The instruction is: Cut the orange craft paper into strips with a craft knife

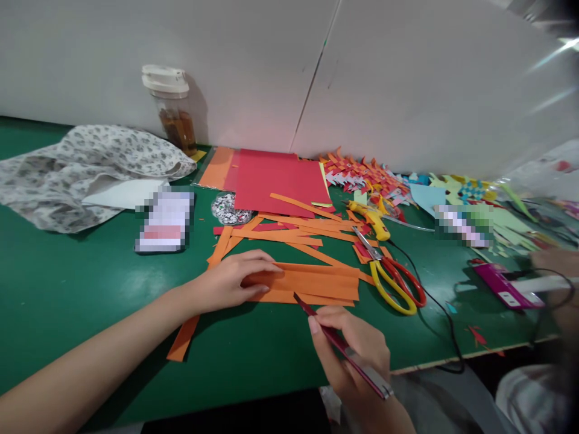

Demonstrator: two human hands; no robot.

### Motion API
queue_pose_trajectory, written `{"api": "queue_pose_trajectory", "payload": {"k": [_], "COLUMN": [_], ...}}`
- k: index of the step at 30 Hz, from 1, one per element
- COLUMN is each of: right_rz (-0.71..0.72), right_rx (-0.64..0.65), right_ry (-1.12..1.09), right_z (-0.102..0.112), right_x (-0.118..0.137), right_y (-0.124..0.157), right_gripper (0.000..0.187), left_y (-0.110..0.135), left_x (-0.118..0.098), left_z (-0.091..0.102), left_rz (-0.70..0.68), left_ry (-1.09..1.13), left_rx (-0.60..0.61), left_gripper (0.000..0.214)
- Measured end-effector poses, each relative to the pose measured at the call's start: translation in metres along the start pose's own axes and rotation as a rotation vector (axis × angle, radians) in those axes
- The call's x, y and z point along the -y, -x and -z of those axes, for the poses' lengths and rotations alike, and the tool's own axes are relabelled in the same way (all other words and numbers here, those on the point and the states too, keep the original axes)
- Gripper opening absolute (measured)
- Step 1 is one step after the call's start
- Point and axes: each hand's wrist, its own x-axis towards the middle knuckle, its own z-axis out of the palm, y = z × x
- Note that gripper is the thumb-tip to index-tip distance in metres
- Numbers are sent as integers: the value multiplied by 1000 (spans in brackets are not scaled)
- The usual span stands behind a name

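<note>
Person's left hand (pixel 239 277) flat, loosely open, pressing 9 o'clock end of wide orange paper (pixel 316 283) on green table (pixel 67 283). Right hand (pixel 368 343), paper's 5 o'clock, gripping maroon knife-like tool (pixel 332 334), tip at near edge (contact? can't tell from here). Scissors (pixel 376 271) at 3, red sheet (pixel 280 181) around 12, phone (pixel 165 220) at 10.

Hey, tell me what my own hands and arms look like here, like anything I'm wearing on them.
Your left hand and right hand are ungloved, with no rings showing. Your left forearm has no sleeve, watch or bracelet in view. The frame cuts off most of your right arm.
</note>
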Motion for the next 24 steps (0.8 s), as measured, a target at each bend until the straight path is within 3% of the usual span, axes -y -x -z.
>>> {"api": "queue_pose_trajectory", "payload": {"k": [10,24], "right_rz": [183,250], "right_rx": [-99,-106], "right_ry": [139,176], "right_z": [-13,-16], "right_x": [3,2], "right_y": [14,16], "right_gripper": [13,13], "left_y": [-1,-2], "left_x": [0,-2], "left_z": [-1,-1], "left_rz": [24,38], "left_ry": [-17,-60], "left_rx": [-24,-46], "left_gripper": [35,32]}}
